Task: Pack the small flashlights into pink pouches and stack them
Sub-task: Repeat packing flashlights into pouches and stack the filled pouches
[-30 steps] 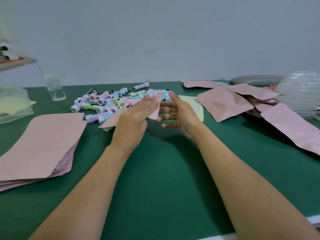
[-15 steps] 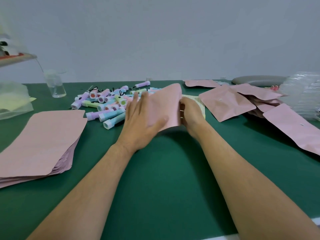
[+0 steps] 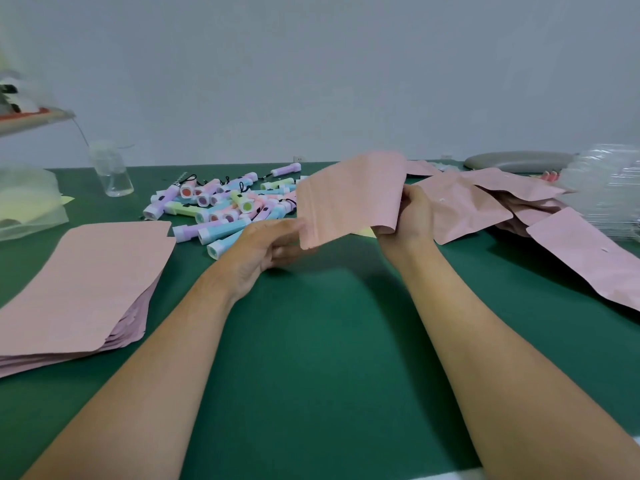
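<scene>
Held pink pouch (image 3: 349,199) is up off the green table (image 3: 329,358), tilted, between both hands. Whether anything is inside it cannot be told. Left hand (image 3: 266,244) pinches its lower left corner, thumb on top and fingers under. Right hand (image 3: 412,216) grips its right edge, fingers curled round it. The hands are apart, one at each side of the pouch.

Other containers:
- A clear cup (image 3: 112,171) stands upright at the far left of the table; contents not readable.
- A translucent bag (image 3: 27,206) at the left edge has something pale yellow inside.
- The pile of pink pouches (image 3: 485,202) to the right, just behind and beside the right hand, looks puffed and loosely overlapped. Contents are hidden.
- A flat pouch stack (image 3: 79,282) lies at the left, well apart from the left hand, edges roughly aligned.

Flashlights (image 3: 225,206) sit in a loose heap on the table beyond the left hand, in pastel purple, blue, green and pink. The nearest ones lie just beside the left hand's knuckles, and the held pouch covers the heap's right end. Neither hand touches a flashlight.

A yellow sheet (image 3: 367,232) peeks out under the held pouch. A stack of clear plastic (image 3: 609,188) is at the far right, and a grey rounded object (image 3: 516,161) lies behind the pouch pile.
</scene>
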A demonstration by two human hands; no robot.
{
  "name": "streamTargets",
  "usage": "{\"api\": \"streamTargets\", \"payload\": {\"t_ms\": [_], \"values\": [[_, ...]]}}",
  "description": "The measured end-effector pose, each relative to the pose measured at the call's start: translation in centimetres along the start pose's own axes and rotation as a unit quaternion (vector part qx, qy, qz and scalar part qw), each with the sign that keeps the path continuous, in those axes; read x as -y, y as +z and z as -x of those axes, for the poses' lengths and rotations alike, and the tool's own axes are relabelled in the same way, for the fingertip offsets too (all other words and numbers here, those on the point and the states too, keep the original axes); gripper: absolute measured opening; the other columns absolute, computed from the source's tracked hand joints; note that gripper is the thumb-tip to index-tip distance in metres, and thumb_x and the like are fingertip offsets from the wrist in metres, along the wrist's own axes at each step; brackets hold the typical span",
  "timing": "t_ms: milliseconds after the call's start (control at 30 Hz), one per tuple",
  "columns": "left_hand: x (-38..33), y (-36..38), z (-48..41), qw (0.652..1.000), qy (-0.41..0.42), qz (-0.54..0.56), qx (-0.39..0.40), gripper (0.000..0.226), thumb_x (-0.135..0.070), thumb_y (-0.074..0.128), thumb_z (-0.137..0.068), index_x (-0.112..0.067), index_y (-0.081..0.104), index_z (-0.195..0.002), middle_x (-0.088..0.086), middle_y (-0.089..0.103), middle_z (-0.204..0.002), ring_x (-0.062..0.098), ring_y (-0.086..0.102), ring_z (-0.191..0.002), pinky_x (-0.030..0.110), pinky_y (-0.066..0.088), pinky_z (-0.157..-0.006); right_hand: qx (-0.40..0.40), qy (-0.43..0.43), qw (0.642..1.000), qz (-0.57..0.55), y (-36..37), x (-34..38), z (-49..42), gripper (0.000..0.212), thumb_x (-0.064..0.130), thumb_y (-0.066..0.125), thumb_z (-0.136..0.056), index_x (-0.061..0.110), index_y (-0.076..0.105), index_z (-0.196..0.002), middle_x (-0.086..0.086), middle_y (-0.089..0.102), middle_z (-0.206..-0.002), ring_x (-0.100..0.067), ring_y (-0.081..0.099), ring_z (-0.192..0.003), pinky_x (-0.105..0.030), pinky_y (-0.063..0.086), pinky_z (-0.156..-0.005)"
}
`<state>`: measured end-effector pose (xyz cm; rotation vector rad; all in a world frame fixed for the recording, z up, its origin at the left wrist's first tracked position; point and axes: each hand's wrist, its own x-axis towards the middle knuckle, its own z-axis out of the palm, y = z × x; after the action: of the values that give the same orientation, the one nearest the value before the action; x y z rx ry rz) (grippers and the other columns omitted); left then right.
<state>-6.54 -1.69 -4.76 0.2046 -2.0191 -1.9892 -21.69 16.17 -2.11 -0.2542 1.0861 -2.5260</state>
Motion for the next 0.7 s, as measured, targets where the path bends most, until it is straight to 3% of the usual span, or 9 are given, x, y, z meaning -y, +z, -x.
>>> {"api": "streamTargets", "payload": {"t_ms": [167, 233, 300, 333, 400, 467, 500, 600, 700], "values": [[0.1, 0.1, 0.0, 1.0, -0.01, -0.004, -0.018, 0.037, -0.046, 0.083, -0.082, -0.019, 0.083, -0.107, 0.014, 0.078, -0.116, 0.027, 0.071, -0.096, 0.043, 0.056, -0.1, -0.044, -0.015, 0.994, 0.095, -0.5, -0.1, -0.4, 0.031, 0.015, 0.042, -0.094, 0.021, 0.042, -0.064, 0.006, 0.043, -0.06, -0.013, 0.036, -0.051, -0.023, 0.029, -0.046], [0.3, 0.3, 0.0, 0.998, -0.005, 0.013, -0.057, 0.034, -0.045, 0.085, -0.081, -0.018, 0.084, -0.102, 0.016, 0.076, -0.109, 0.029, 0.064, -0.091, 0.045, 0.058, -0.1, -0.07, -0.078, 0.97, 0.221, -0.4, -0.2, -0.6, 0.028, 0.018, 0.044, -0.095, 0.022, 0.042, -0.067, 0.01, 0.043, -0.064, -0.012, 0.036, -0.058, -0.029, 0.031, -0.057], [0.6, 0.4, -0.1, 0.995, 0.013, 0.028, -0.094, 0.027, -0.041, 0.082, -0.082, -0.019, 0.085, -0.098, 0.011, 0.078, -0.098, 0.018, 0.067, -0.077, 0.037, 0.062, -0.086, -0.079, -0.188, 0.894, 0.399, -0.5, -0.6, -0.5, 0.026, 0.026, 0.043, -0.101, 0.024, 0.058, -0.08, 0.018, 0.058, -0.077, -0.008, 0.049, -0.071, -0.033, 0.039, -0.069], [0.7, 0.5, -0.2, 0.993, 0.029, 0.028, -0.11, 0.021, -0.037, 0.081, -0.086, -0.02, 0.085, -0.097, 0.007, 0.08, -0.097, 0.012, 0.07, -0.072, 0.031, 0.061, -0.08, -0.08, -0.231, 0.847, 0.472, -0.6, -0.9, -0.4, 0.024, 0.031, 0.043, -0.104, 0.024, 0.066, -0.103, 0.017, 0.066, -0.1, -0.009, 0.058, -0.09, -0.035, 0.045, -0.082], [0.8, 0.7, -0.4, 0.985, 0.07, 0.03, -0.152, 0.016, -0.031, 0.078, -0.092, -0.02, 0.084, -0.101, 0.005, 0.082, -0.101, 0.007, 0.073, -0.074, 0.023, 0.061, -0.073, -0.089, -0.297, 0.757, 0.575, -0.7, -1.4, -0.4, 0.039, 0.033, 0.048, -0.105, 0.015, 0.054, -0.14, -0.002, 0.058, -0.139, -0.02, 0.052, -0.124, -0.035, 0.039, -0.103], [0.9, 0.8, -0.7, 0.966, 0.119, 0.017, -0.228, 0.012, -0.028, 0.076, -0.096, -0.021, 0.081, -0.105, 0.001, 0.082, -0.099, 0.005, 0.073, -0.078, 0.02, 0.06, -0.069, -0.08, -0.34, 0.718, 0.602, -0.2, -1.9, -0.2, 0.041, 0.032, 0.054, -0.104, 0.012, 0.054, -0.14, -0.007, 0.055, -0.139, -0.022, 0.054, -0.121, -0.033, 0.04, -0.101], [0.9, 0.7, -0.8, 0.951, 0.151, -0.014, -0.268, 0.006, -0.027, 0.075, -0.097, -0.027, 0.08, -0.1, -0.005, 0.081, -0.092, 0.005, 0.071, -0.078, 0.021, 0.059, -0.068, -0.057, -0.338, 0.727, 0.594, 0.2, -2.1, 0.1, 0.035, 0.032, 0.055, -0.104, 0.014, 0.058, -0.134, -0.003, 0.059, -0.133, -0.017, 0.06, -0.109, -0.035, 0.046, -0.097], [1.1, 0.5, -0.9, 0.895, 0.25, -0.178, -0.324, 0.016, -0.027, 0.072, -0.099, -0.032, 0.079, -0.086, -0.022, 0.07, -0.073, 0.0, 0.059, -0.069, 0.024, 0.055, -0.07, 0.05, -0.259, 0.813, 0.519, 1.8, -3.1, 1.3, 0.021, 0.034, 0.059, -0.102, 0.019, 0.067, -0.116, 0.007, 0.071, -0.103, -0.01, 0.07, -0.081, -0.043, 0.058, -0.079], [1.2, 1.4, -0.6, 0.876, 0.261, -0.251, -0.32, 0.013, -0.034, 0.072, -0.097, -0.025, 0.082, -0.095, -0.012, 0.076, -0.077, 0.011, 0.071, -0.073, 0.044, 0.062, -0.076, 0.141, -0.248, 0.825, 0.488, 3.1, -4.8, 2.3, 0.027, 0.04, 0.068, -0.097, 0.018, 0.072, -0.112, 0.01, 0.075, -0.095, -0.006, 0.073, -0.085, -0.041, 0.063, -0.076]]}}
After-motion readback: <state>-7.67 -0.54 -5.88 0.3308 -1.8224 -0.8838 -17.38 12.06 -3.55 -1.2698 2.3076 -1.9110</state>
